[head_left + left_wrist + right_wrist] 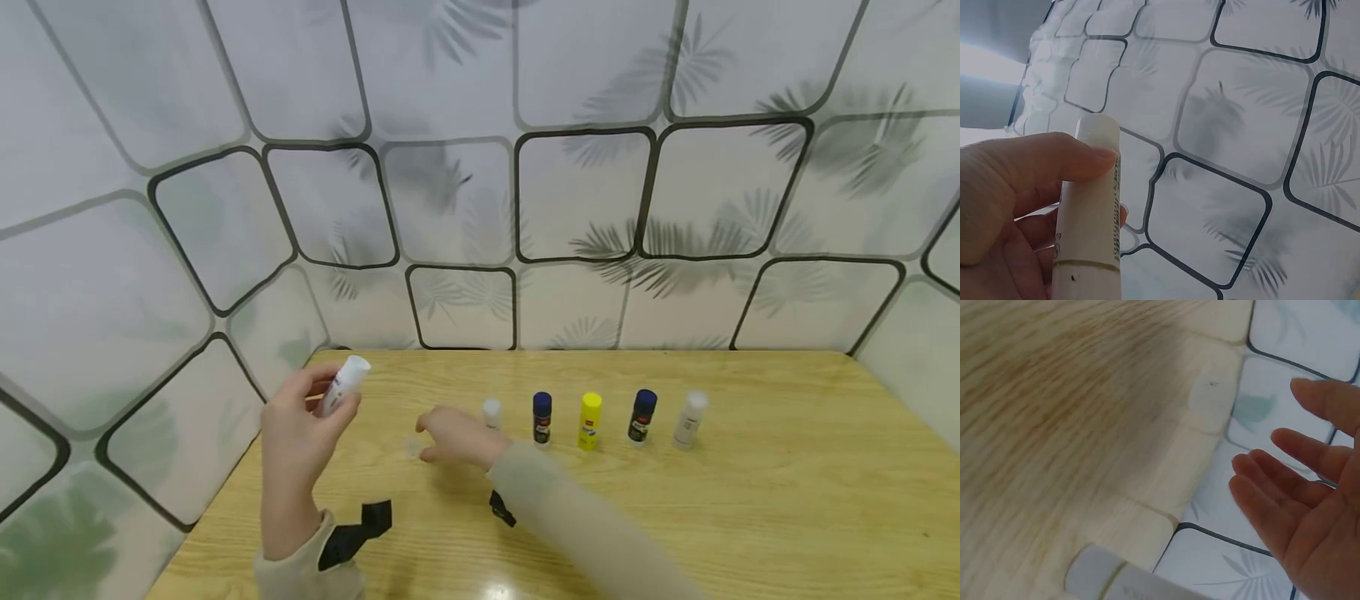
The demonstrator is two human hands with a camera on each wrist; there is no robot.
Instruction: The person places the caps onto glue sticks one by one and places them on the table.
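My left hand (311, 421) grips a white glue stick (345, 385) above the left side of the table, its cap tilted up and to the right. Seen from the left wrist, the thumb (1079, 156) lies across the tube just below the cap, with fingers behind it. My right hand (457, 437) reaches leftward over the table with relaxed, parted fingers and nothing between them. Just beyond its fingertips, a small pale round spot (412, 447) shows on the wood. Close behind that hand stands another white glue stick (491, 410), its lower part hidden by the hand.
To the right, a row holds a dark-blue-capped glue stick (542, 418), a yellow one (590, 421), a second dark-blue-capped one (642, 417) and a white one (690, 419). A patterned curtain (465, 208) borders the wooden table (787, 500) at the back and sides.
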